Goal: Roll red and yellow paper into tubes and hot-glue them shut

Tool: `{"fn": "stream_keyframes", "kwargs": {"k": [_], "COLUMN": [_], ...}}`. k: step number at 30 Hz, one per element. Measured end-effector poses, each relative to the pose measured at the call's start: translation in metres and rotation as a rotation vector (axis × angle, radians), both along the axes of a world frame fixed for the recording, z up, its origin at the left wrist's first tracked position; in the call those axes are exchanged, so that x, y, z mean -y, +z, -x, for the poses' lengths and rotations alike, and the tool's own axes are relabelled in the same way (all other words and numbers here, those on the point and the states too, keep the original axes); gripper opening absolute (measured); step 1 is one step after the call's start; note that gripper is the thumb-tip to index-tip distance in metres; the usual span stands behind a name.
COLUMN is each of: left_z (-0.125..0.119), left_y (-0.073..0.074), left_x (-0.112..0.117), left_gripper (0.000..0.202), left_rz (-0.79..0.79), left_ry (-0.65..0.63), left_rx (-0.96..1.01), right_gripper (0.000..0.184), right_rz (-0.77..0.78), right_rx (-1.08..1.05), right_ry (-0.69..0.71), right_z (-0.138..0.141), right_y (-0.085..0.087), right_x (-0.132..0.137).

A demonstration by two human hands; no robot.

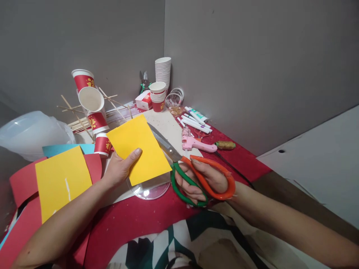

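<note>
Pinched in my left hand [119, 166] is a yellow paper sheet [143, 145], my thumb lying on its face. My right hand [196, 179] grips a pair of scissors [175, 158] by the handles, one orange and one green. The blades point up and left along the sheet's right edge, partly hidden behind it, so I cannot tell whether they are cutting. Beneath the sheet lies a round clear plastic lid [150, 192]. Just behind my left hand stands a red paper cup [102, 144].
Red cups [92, 101] with wooden sticks rise at the back left, near a translucent bowl [36, 132]. More yellow paper [64, 179] lies left. Stacked cups [162, 73], markers [196, 121], a pink glue gun [196, 142] and a thread spool [226, 145] are on the right side.
</note>
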State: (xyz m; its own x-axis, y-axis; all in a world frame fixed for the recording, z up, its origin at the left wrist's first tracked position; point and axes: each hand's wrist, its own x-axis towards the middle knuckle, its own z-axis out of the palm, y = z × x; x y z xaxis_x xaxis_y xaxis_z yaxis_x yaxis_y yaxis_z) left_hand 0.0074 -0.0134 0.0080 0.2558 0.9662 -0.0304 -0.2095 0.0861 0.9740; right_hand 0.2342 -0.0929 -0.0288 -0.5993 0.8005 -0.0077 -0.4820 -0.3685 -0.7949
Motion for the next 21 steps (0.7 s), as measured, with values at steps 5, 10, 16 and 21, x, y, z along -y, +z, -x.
{"fn": "stream_keyframes", "kwargs": {"k": [5,10,16,21], "left_z": [-0.006,-0.005,-0.005,-0.006], "left_y": [0.000,-0.007,-0.008,-0.003], "left_x": [0.008,0.009,0.010,0.013], "left_gripper": [0.059,0.054,0.052,0.059], "left_rz": [-0.017,-0.020,-0.022,-0.007], "left_ry": [0.029,0.031,0.007,0.004], "left_rx": [-0.012,-0.015,-0.005,-0.023], "right_gripper": [0.056,0.060,0.057,0.065], "right_rz": [0.008,0.022,0.000,0.053], "right_rx": [-0.013,-0.038,-0.037,-0.077], "right_ry": [0.023,0.026,-0.011,0.039], "right_z": [0.006,0.015,0.016,0.013], "right_y": [-0.004,-0.002,-0.002,0.002], "right_x": [-0.006,-0.007,-0.003,0.000]}}
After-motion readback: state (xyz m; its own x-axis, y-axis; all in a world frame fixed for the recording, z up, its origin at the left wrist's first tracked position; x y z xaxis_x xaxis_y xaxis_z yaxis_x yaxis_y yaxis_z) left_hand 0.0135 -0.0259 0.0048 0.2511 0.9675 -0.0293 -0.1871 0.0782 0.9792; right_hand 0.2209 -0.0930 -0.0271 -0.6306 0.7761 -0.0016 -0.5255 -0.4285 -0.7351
